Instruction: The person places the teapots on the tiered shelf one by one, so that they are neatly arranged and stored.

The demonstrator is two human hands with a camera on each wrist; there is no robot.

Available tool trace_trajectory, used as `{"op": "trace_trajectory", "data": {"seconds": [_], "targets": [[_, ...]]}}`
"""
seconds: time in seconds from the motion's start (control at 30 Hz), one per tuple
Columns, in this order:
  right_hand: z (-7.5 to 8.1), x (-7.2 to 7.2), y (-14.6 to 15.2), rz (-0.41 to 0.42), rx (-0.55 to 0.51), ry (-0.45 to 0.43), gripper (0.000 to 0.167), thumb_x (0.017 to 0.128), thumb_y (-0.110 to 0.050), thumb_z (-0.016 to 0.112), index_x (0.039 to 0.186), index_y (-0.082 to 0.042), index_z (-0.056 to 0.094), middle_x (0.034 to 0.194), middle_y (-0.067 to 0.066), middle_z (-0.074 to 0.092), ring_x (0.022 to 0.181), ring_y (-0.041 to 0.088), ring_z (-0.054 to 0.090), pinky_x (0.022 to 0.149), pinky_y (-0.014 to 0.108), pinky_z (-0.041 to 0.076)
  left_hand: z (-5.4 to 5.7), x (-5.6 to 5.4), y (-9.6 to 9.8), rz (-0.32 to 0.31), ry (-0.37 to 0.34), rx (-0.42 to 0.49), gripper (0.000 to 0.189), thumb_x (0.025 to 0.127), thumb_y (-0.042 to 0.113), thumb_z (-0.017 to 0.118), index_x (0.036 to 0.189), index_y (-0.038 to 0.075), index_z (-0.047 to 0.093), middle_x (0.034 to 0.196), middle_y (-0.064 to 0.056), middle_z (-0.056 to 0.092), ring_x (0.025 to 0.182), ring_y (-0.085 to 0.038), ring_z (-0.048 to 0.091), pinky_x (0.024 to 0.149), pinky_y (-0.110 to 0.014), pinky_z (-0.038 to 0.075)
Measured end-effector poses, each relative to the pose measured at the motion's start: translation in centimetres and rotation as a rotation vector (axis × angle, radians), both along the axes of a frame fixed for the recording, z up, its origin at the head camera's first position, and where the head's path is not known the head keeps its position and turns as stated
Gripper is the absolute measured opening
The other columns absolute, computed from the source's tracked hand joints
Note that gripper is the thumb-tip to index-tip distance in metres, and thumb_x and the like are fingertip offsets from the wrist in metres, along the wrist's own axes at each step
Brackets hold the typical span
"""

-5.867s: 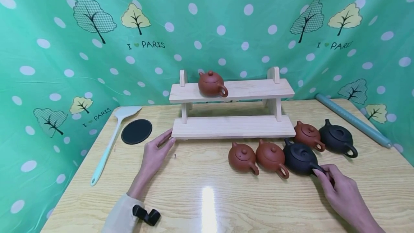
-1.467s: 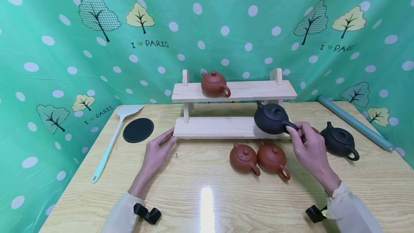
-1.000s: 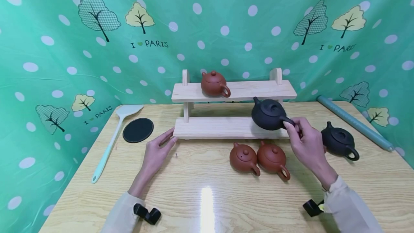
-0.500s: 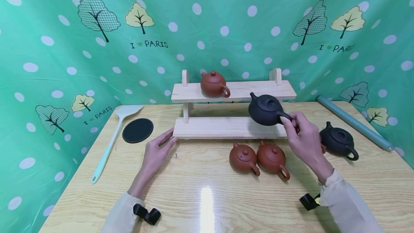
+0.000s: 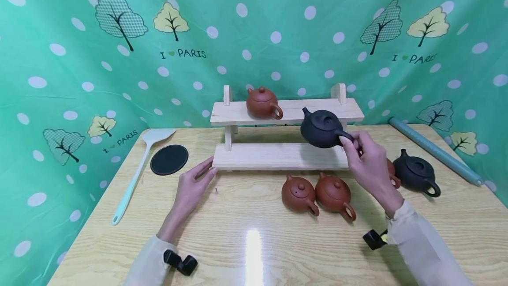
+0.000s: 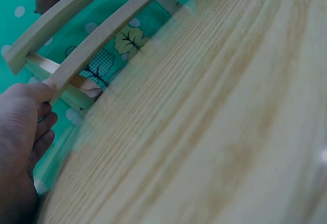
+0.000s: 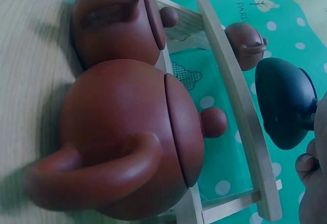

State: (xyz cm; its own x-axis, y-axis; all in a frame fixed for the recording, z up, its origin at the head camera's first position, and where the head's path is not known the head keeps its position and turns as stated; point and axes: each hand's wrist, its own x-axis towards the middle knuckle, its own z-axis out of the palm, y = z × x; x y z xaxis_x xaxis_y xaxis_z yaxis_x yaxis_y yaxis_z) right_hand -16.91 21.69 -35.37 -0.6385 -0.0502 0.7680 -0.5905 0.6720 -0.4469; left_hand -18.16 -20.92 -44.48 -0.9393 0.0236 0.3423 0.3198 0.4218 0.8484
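A black teapot hangs in the air in front of the two-tier wooden shelf, its handle pinched by my right hand. In the right wrist view this black teapot is clear of the shelf boards, spout away from the hand. My left hand holds the left end of the lower board; in the left wrist view its thumb lies on the board's front edge. One reddish-brown teapot stands on the upper board, left of the middle. Two more brown teapots, a left one and a right one, stand on the table before the shelf.
Behind my right hand a brown teapot is partly hidden, beside another black teapot. A teal roll lies at the right. On the left are a pale spatula and a round black coaster. A patterned cloth hangs behind.
My right hand lifted the black teapot from the table by its handle, then brought it up and leftward to the front of the upper board. The left hand stays on the shelf's end.
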Motion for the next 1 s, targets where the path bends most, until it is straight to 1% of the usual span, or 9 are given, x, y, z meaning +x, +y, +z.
{"op": "trace_trajectory", "data": {"seconds": [0.2, 0.53, 0.7, 0.83, 1.0], "targets": [[0.1, -0.7, -0.3, 0.006, -0.007, 0.010, 0.006, 0.096, 0.008, 0.068, 0.097, 0.006, 0.062, 0.068, 0.000, 0.046, 0.054, 0.006, 0.037, 0.049, 0.018, 0.028, 0.0, 0.0, 0.0, 0.008, -0.002, -0.007, 0.043, 0.099, 0.023, 0.074, 0.137, 0.005, 0.067, 0.132, -0.010, 0.068, 0.123, -0.025, 0.065, 0.105, -0.035, 0.047], [0.4, -1.7, -0.9, -0.013, -0.016, 0.013, 0.007, 0.098, 0.004, 0.067, 0.096, 0.007, 0.061, 0.069, 0.002, 0.045, 0.055, 0.010, 0.038, 0.050, 0.018, 0.028, 0.1, 0.1, 0.0, 0.017, -0.025, -0.008, 0.044, 0.099, 0.022, 0.074, 0.138, 0.005, 0.066, 0.133, -0.010, 0.068, 0.125, -0.027, 0.063, 0.105, -0.037, 0.047], [0.6, -2.2, -1.3, -0.027, -0.030, 0.011, 0.007, 0.099, 0.002, 0.067, 0.097, 0.006, 0.062, 0.071, 0.004, 0.044, 0.059, 0.014, 0.040, 0.055, 0.019, 0.028, 0.2, 0.1, 0.1, 0.031, -0.043, 0.005, 0.044, 0.098, 0.021, 0.075, 0.138, 0.005, 0.066, 0.131, -0.010, 0.068, 0.124, -0.027, 0.064, 0.105, -0.034, 0.047], [0.6, -2.6, -1.5, -0.026, -0.041, 0.006, 0.007, 0.100, 0.000, 0.067, 0.098, 0.006, 0.064, 0.070, 0.005, 0.044, 0.059, 0.015, 0.039, 0.055, 0.020, 0.028, 0.2, 0.2, 0.1, 0.029, -0.031, 0.002, 0.044, 0.098, 0.022, 0.075, 0.137, 0.005, 0.066, 0.131, -0.010, 0.068, 0.124, -0.027, 0.064, 0.105, -0.032, 0.047], [0.6, -3.1, -1.7, -0.013, -0.039, 0.012, 0.009, 0.100, -0.001, 0.067, 0.096, 0.006, 0.063, 0.068, 0.004, 0.044, 0.057, 0.014, 0.039, 0.054, 0.019, 0.028, 0.1, 0.1, 0.1, 0.019, -0.017, 0.000, 0.044, 0.098, 0.023, 0.075, 0.138, 0.005, 0.067, 0.131, -0.009, 0.068, 0.124, -0.025, 0.064, 0.105, -0.026, 0.046]]}}
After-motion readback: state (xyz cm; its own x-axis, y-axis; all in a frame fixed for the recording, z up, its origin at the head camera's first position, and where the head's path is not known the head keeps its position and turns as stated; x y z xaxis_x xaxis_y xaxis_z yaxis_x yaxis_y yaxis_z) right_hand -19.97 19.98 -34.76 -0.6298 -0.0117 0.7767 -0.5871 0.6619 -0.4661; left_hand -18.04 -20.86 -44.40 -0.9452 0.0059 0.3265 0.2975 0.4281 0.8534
